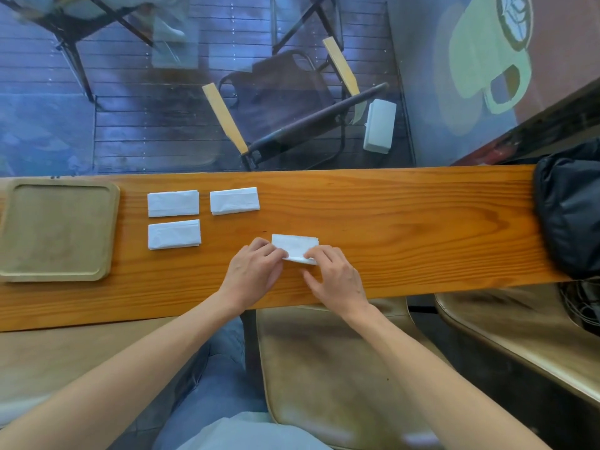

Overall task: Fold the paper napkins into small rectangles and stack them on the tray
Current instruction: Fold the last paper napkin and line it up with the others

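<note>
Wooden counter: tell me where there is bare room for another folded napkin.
Free: the long stretch between the hands' napkin and the black bag, and the square wooden tray, holding nothing. Crowded: beside the tray, where three folded white napkins lie.

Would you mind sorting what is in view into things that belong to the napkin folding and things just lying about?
Job in hand:
napkin being folded, pinched by left hand and right hand
three folded napkins
wooden tray

Lying about:
black bag
white box behind the glass
</note>
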